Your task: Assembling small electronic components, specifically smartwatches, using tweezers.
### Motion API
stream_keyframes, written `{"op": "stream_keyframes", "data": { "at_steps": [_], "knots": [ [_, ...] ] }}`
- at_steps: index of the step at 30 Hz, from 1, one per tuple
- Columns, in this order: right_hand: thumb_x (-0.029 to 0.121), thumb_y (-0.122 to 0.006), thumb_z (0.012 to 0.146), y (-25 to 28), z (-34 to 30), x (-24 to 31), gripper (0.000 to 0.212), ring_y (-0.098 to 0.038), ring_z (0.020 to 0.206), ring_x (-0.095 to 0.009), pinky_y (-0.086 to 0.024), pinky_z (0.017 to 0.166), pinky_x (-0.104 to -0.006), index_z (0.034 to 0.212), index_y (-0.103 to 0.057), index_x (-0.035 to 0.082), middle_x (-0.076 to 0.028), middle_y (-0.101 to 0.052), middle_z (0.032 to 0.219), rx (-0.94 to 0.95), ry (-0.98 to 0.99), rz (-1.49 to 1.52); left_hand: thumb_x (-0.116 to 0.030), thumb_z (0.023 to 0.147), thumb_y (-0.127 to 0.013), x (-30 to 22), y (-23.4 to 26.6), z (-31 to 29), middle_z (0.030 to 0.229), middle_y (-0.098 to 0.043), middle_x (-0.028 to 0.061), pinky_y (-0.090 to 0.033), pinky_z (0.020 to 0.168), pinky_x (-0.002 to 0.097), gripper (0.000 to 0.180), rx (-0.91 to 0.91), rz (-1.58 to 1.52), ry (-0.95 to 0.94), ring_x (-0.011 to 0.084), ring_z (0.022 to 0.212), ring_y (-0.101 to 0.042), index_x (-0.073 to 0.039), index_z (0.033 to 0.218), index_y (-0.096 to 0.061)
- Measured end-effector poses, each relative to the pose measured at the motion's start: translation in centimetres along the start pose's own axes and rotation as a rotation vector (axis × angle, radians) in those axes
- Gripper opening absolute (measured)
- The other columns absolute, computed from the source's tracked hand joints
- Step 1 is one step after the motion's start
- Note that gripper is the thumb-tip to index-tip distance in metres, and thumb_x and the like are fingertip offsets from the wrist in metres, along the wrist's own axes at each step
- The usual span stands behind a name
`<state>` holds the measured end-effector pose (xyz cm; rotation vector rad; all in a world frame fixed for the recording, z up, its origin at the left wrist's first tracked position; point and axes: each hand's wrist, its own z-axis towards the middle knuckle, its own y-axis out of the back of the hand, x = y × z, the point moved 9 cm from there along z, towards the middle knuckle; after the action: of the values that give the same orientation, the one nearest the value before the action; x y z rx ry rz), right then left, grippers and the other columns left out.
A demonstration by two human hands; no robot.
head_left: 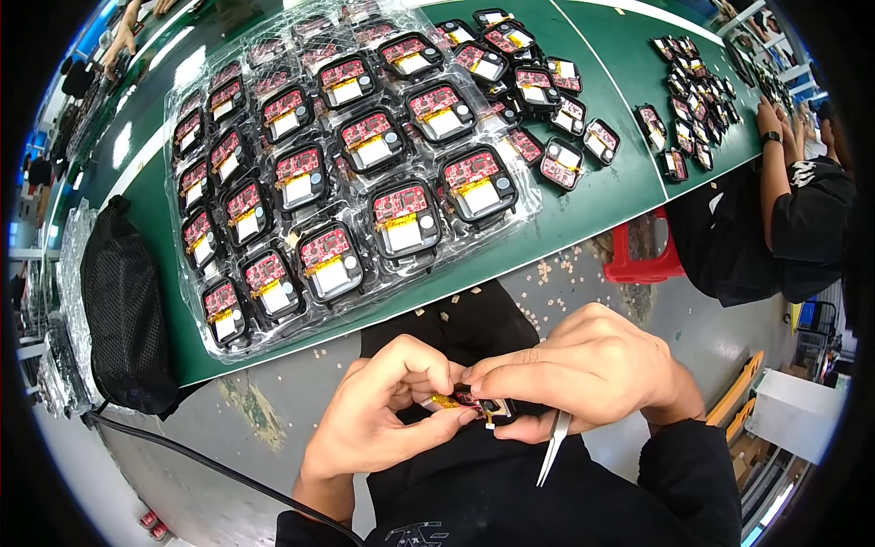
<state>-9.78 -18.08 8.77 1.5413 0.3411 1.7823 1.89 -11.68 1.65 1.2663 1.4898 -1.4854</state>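
Observation:
Between my two hands, over my lap, is a small electronic module [471, 402] with a red circuit board, yellow tape and a dark housing edge. My left hand [383, 410] pinches its left side between thumb and fingers. From the other side my right hand [592, 372] grips the module, its fingers covering much of it. A pair of metal tweezers [552, 447] sticks out beneath the right palm, tips pointing down. A small whitish connector [490, 426] shows at the module's lower edge.
A clear plastic tray [533, 219] of similar modules in black housings lies on the green table [602, 196]. Loose modules [561, 164] are piled beside it. A black mesh bag [128, 310] stands at left, above a black cable [200, 456]. Right: a co-worker [775, 210] and red stool [643, 255].

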Motion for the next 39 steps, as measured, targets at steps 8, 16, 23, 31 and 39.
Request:
{"op": "stream_keyframes", "data": {
  "at_steps": [8,16,23,31,39],
  "knots": [
    [0.025,-0.08,0.084,-0.5,-0.6,-1.2,0.043,-0.072,0.068,-0.025,-0.056,0.051,-0.0326,0.12,-0.063,0.009,-0.004,-0.073,0.109,-0.015,-0.058,0.021,0.011,0.088,-0.071,0.6,0.1,-0.2,0.11,-0.068,0.0151,-0.058,0.09,0.0294,0.033,-0.098,-0.085,0.013,0.0162,0.104,-0.068,0.001,0.109,-0.048],
    [0.012,-0.08,0.077,0.5,-0.8,-1.7,0.028,-0.07,0.066,-0.021,-0.056,0.053,-0.0315,0.104,-0.072,0.01,-0.009,-0.068,0.113,-0.26,-0.161,-0.23,0.014,0.087,-0.068,0.1,0.8,0.2,0.114,-0.066,0.0164,-0.061,0.084,0.0288,0.043,-0.349,0.165,-0.041,0.0186,0.102,-0.069,0.01,0.127,-0.054],
    [0.008,-0.075,0.076,-1.3,-0.8,-2.2,0.027,-0.07,0.066,-0.02,-0.056,0.053,-0.0325,0.102,-0.071,0.007,-0.007,-0.066,0.104,-0.303,-0.251,-0.381,0.008,0.084,-0.075,-0.9,0.5,0.1,0.109,-0.066,0.0127,-0.062,0.083,0.0287,0.047,-0.413,0.475,-0.147,0.0161,0.094,-0.07,0.002,0.129,-0.063],
    [0.006,-0.077,0.077,-1.9,-0.2,-3.1,0.022,-0.07,0.07,-0.027,-0.057,0.057,-0.0366,0.097,-0.067,0.004,-0.007,-0.063,0.104,-0.31,-0.375,-0.246,0.008,0.084,-0.074,-0.2,0.9,-0.1,0.108,-0.066,0.0121,-0.063,0.08,0.0289,0.046,-0.455,0.51,-0.131,0.016,0.092,-0.07,0.002,0.128,-0.065],
    [0.005,-0.08,0.074,-2.1,0.4,-2.7,0.027,-0.069,0.075,-0.027,-0.057,0.06,-0.0367,0.095,-0.064,0.004,-0.009,-0.061,0.106,-0.272,-0.308,-0.248,0.007,0.085,-0.072,-0.3,1.4,-0.3,0.109,-0.066,0.0131,-0.063,0.079,0.0297,0.043,-0.464,0.541,-0.094,0.0178,0.094,-0.07,0.003,0.127,-0.065]
  ]
}}
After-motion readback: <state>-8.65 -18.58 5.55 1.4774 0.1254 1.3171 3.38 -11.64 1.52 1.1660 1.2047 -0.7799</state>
